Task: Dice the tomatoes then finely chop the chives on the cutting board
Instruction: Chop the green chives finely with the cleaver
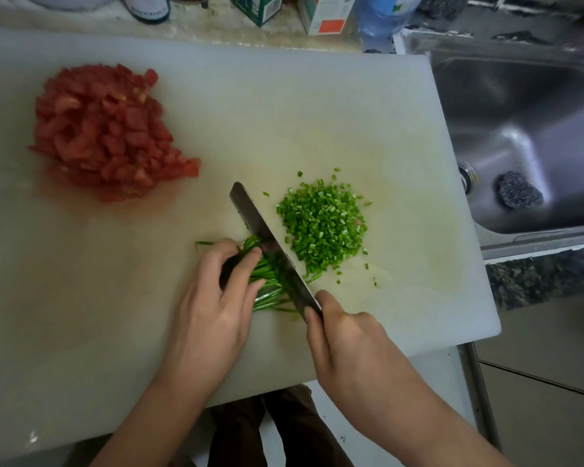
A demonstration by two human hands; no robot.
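The curled fingers (pixel 248 261) of the left hand (pixel 213 311) clasp and press down a bundle of uncut chives (pixel 270 293) at lower centre, covering most of the stalks so that only their ends show beside the hand. The right hand (pixel 348 345) is closed round the knife (pixel 258 224). Its handle is wholly hidden in the fist, and thumb and forefinger pinch the heel of the dark blade, which lies across the bundle just beside the left fingertips. Whether the edge touches the board there cannot be told. Just right of the blade sits a heap of chopped chives (pixel 324 224) with stray bits around it. The diced tomatoes (pixel 105 129) lie piled at upper left, well apart, on the white cutting board (pixel 317 112), whose left edge is cut off. At right is a steel sink (pixel 520 112) holding a dark scouring pad (pixel 520 190). Cartons and bottles (pixel 321 11) along the top are cropped and unreadable.
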